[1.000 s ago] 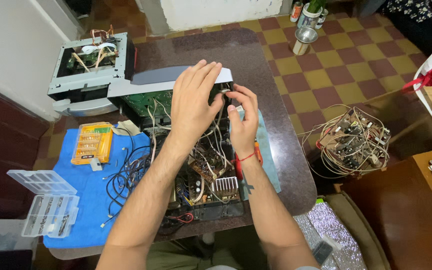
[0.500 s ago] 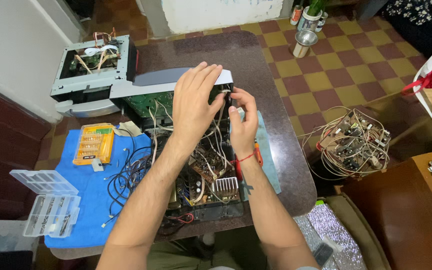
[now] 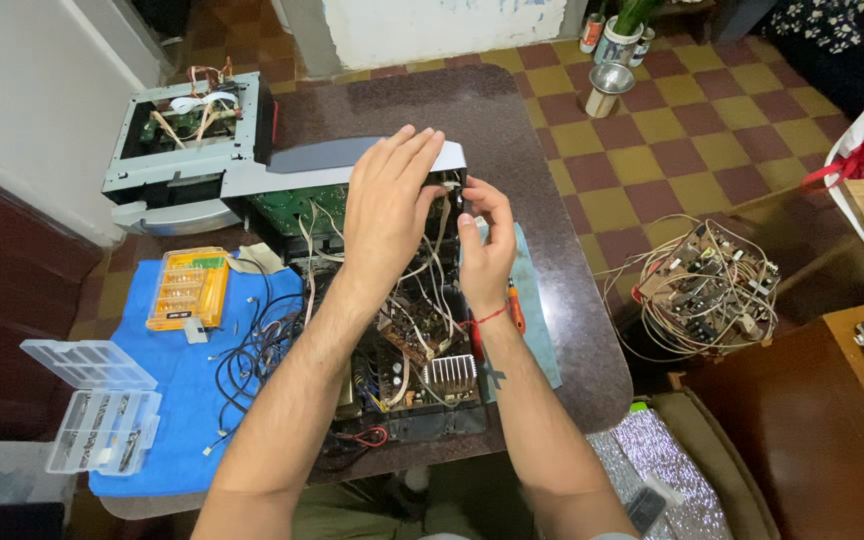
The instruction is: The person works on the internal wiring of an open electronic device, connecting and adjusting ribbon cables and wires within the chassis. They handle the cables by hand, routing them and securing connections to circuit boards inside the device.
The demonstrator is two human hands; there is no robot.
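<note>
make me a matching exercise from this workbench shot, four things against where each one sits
Things:
1. orange screwdriver bit case
2. clear plastic organizer box
3. finned heat sink
4. loose circuit board wrapped in wires

Places:
A. off the table, to the right
B. inside the opened chassis
C. on the blue cloth, upper part
D. at the cloth's left edge, lid open

Pairs: 1-C, 2-D, 3-B, 4-A

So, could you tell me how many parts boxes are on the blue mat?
2: an orange box at its far edge, a clear open box overhanging its left edge.

One head-worn view, steeply downward and close over the table [image 3: 552,150], floor beyond.
</note>
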